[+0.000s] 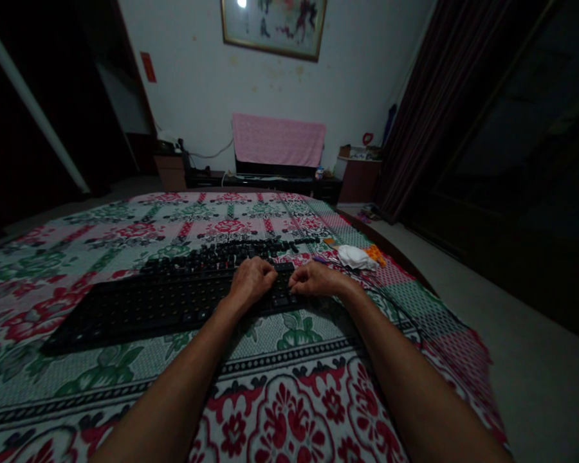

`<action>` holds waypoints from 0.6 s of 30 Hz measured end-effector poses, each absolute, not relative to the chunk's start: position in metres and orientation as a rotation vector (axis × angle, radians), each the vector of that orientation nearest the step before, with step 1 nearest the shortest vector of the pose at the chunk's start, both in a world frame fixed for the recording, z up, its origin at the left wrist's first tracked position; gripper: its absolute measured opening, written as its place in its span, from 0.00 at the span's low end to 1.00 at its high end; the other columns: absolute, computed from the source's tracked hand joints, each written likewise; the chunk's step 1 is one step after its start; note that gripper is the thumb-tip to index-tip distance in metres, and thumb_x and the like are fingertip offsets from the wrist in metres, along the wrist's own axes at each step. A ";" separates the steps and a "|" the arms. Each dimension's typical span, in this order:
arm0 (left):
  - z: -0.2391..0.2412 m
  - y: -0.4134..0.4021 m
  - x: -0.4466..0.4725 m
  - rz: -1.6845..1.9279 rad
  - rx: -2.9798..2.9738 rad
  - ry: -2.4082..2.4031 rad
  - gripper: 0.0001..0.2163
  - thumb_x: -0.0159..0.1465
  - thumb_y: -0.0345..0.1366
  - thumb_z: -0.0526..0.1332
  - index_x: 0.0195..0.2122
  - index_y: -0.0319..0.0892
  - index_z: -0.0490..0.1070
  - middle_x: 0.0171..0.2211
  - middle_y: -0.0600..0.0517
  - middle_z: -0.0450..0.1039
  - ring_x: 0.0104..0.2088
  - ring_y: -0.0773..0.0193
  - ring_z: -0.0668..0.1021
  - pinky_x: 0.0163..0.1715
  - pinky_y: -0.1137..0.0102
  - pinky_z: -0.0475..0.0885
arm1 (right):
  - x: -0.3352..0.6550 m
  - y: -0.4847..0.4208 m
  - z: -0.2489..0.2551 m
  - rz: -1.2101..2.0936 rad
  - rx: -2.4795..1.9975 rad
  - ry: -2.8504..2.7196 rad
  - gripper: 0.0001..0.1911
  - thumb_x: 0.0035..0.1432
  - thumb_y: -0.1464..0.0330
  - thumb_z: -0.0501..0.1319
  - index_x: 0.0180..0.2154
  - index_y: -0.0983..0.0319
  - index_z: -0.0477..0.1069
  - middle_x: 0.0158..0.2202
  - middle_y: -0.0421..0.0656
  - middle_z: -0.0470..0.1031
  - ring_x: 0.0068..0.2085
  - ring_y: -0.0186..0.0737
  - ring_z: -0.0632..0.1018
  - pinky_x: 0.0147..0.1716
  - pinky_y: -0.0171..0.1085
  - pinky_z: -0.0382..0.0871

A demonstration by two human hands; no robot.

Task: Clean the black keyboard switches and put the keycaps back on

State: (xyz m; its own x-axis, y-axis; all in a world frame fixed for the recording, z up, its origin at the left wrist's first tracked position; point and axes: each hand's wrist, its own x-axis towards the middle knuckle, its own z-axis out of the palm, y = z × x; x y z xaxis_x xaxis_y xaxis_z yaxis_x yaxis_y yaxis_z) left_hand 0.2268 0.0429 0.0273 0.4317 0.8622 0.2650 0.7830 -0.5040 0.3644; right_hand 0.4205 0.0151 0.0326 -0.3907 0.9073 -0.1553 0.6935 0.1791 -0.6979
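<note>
A black keyboard [154,305] lies on the patterned bedspread in front of me, most of its keycaps off and rows of small key mounts bare. My left hand [253,281] rests over its right part, fingers curled in and thumb pressed against them. Close by, over the right end, my right hand [316,279] makes a pinch with its fingertips pointing down at the keys. Whatever either hand may hold is too small or hidden to make out. Loose black keycaps [212,255] lie in a long spread just beyond the keyboard.
Right of the keyboard are a crumpled white cloth [354,257], an orange item [375,254] and a black cable [390,299]. The bedspread [289,399] drops off at the right edge. A pink towel [280,140] covers a screen by the far wall.
</note>
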 end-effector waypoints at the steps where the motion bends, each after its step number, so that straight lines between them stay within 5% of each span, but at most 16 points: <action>1: 0.028 0.045 0.222 0.662 2.494 1.574 0.13 0.57 0.39 0.52 0.34 0.45 0.76 0.36 0.50 0.74 0.39 0.60 0.73 0.38 0.70 0.67 | 0.420 0.015 0.034 1.033 -1.531 -2.160 0.11 0.45 0.68 0.57 0.32 0.65 0.73 0.21 0.36 0.69 0.20 0.26 0.65 0.19 0.27 0.57; 18: 0.016 0.062 0.190 0.562 2.474 1.768 0.14 0.58 0.41 0.53 0.40 0.47 0.74 0.41 0.51 0.72 0.43 0.58 0.71 0.43 0.67 0.67 | 0.417 0.015 0.034 1.001 -1.552 -2.165 0.08 0.45 0.70 0.58 0.29 0.66 0.72 0.22 0.37 0.70 0.21 0.27 0.65 0.21 0.28 0.57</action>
State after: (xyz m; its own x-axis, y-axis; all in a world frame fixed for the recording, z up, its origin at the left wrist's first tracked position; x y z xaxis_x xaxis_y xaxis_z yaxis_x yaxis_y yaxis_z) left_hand 0.1897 0.0616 0.0157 0.2806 0.9231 0.2629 0.9054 -0.3455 0.2467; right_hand 0.4168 0.0145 0.0343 -0.3748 0.9143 -0.1537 0.7093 0.1760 -0.6826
